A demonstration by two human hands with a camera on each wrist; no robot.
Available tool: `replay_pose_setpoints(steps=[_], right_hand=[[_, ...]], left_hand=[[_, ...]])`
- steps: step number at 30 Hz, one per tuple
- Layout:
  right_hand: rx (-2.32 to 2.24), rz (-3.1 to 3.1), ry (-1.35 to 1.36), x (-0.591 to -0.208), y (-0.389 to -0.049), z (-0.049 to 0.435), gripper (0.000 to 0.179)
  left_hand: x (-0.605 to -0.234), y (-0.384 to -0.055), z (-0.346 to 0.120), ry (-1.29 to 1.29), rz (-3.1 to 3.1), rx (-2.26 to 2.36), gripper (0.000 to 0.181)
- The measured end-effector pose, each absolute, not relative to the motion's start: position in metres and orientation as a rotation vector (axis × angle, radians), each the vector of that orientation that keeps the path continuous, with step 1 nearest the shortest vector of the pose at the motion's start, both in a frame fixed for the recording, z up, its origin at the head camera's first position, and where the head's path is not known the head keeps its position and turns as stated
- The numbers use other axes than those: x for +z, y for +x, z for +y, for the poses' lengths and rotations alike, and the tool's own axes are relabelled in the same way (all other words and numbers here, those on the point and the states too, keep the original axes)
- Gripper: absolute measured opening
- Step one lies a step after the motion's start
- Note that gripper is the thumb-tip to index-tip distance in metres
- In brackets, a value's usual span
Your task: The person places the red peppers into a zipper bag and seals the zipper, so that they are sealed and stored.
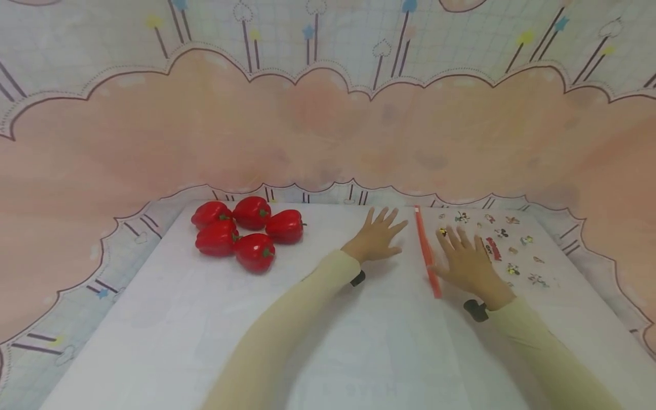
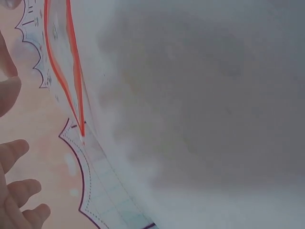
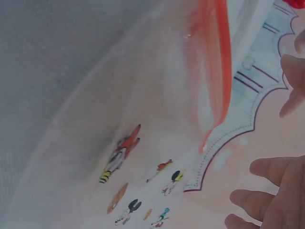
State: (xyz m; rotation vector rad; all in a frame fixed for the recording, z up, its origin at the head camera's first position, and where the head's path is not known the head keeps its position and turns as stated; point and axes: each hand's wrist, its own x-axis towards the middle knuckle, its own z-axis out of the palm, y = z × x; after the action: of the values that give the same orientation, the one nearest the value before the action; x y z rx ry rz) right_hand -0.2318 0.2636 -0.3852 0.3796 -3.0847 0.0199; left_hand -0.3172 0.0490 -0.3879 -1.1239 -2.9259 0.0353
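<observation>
Head view: hands (image 1: 376, 236) (image 1: 467, 267) splayed, gripping nothing; illegible red lettering (image 1: 493, 249) marks a bag (image 1: 521, 262).

free tabletop (image 1: 323, 239) lies between the peppers (image 1: 253, 248) and left grip (image 1: 376, 236).

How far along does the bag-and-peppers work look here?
Done: the bag is laid out, its orange strips partly apart. In hand: the left hand and right hand are spread, gripping nothing. Remaining, probably: bagging; all five red peppers lie outside.
</observation>
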Motion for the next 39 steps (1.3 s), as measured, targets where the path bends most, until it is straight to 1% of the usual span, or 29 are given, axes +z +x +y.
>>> replay_pose_setpoints(steps=[9,16,21,28,31,39], right_hand=[[-0.042,-3.109,0.366,-0.393,-0.237,0.261,0.082],[-0.061,-3.121,0.36,-0.394,-0.24,0.259,0.083],[-0.089,-3.12,0.343,-0.395,-0.24,0.257,0.084],[-0.118,-3.138,0.287,-0.401,-0.241,0.257,0.084],[-0.095,-3.138,0.255,-0.403,-0.242,0.259,0.081],[0.009,-3.173,0.225,-0.401,-0.241,0.257,0.064]], left_hand=[[-0.393,-0.316,0.076,-1.185,-2.936,0.077,0.057],[-0.392,-0.322,0.092,-1.236,-2.851,0.117,0.052],[-0.394,-0.326,0.103,-1.287,-2.799,0.133,0.045],[-0.396,-0.325,0.114,-1.291,-2.73,0.236,0.037],[-0.397,-0.325,0.118,-1.285,-2.712,0.26,0.036],[-0.399,-0.324,0.123,-1.271,-2.689,0.243,0.032]])
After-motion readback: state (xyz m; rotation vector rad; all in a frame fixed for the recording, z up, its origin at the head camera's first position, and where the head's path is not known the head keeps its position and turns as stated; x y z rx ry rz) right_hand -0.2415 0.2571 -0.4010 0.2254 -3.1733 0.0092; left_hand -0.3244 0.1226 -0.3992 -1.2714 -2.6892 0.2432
